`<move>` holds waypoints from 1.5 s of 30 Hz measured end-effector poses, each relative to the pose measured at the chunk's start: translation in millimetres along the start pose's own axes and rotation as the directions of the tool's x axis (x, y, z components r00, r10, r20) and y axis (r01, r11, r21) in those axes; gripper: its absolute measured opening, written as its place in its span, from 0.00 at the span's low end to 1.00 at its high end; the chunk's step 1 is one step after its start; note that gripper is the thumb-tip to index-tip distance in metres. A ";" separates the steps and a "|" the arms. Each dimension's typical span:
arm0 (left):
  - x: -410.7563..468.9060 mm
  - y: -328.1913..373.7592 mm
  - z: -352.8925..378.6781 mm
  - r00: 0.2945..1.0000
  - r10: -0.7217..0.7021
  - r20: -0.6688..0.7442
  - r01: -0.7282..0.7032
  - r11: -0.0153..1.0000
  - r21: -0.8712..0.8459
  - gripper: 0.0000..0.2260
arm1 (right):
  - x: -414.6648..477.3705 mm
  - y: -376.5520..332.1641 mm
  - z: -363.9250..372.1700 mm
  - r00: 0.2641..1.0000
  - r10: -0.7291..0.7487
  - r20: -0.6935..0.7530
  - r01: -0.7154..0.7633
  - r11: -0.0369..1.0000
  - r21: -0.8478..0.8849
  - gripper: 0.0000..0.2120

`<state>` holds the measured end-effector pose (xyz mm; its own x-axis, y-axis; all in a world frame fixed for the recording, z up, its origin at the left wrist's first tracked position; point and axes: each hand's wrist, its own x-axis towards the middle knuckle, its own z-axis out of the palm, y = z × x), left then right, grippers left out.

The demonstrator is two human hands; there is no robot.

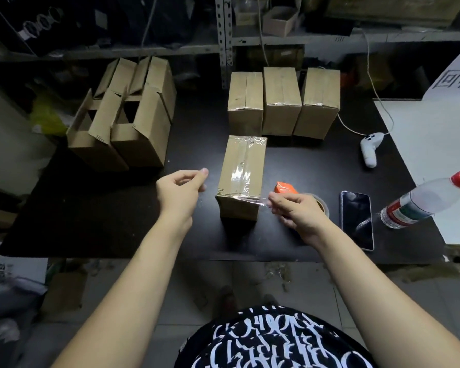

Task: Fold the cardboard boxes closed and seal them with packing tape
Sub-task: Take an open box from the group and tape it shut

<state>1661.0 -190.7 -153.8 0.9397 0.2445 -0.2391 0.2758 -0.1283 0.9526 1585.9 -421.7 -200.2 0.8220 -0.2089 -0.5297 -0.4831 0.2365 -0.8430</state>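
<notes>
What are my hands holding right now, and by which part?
The right hand grips the tape dispenser just behind its orange head, with tape stretched to the near box. The left hand appears to hold nothing.

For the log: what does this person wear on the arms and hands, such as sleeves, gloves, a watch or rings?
The left hand and right hand are ungloved, with no ring, watch or wristband visible. The left arm and right arm are bare as far as the frame shows, with no sleeve in sight. At the bottom edge is a black shirt printed with white lettering-like marks.
</notes>
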 end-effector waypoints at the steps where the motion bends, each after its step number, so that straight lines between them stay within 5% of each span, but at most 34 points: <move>1: 0.8 -5.7 1.2 0.999 -0.048 -0.011 0.048 0.999 -0.013 0.04 | 0.1 0.2 -0.1 1.000 0.021 -0.009 -0.021 1.000 -0.012 0.08; 21: 34.6 -56.8 11.7 0.947 -0.311 0.078 0.314 0.949 -0.036 0.07 | 17.6 4.5 1.7 0.981 0.145 -0.128 -0.165 0.972 -0.165 0.09; 32: 33.7 -75.8 31.2 0.843 -0.502 0.196 0.536 0.817 -0.212 0.08 | 22.0 20.2 16.2 0.974 0.222 -0.053 -0.222 0.975 0.004 0.12; 36: 33.8 -94.3 25.6 0.808 -0.545 0.223 0.578 0.807 -0.125 0.23 | 23.2 32.5 11.8 0.970 0.237 -0.057 -0.234 0.971 0.054 0.22; 39: 27.3 -101.2 19.0 0.893 -0.413 0.178 0.415 0.909 0.030 0.22 | 19.2 44.2 10.9 0.991 0.012 -0.137 -0.023 0.996 -0.082 0.19; 42: 30.6 -95.5 9.1 0.988 -0.036 0.153 0.015 0.990 0.138 0.11 | 14.8 43.7 9.8 0.914 -0.364 -0.177 0.289 0.894 -0.343 0.10; 45: 35.6 -84.7 -0.7 0.913 0.258 0.318 -0.323 0.931 0.172 0.12 | 14.9 37.7 9.4 0.864 -0.497 -0.074 0.437 0.817 -0.376 0.12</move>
<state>1670.9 -170.5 -242.8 0.9928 -0.1152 -0.0323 -0.0119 -0.3637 0.9314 1582.7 -407.0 -239.1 0.9284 -0.3688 -0.0456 -0.1484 -0.2553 -0.9554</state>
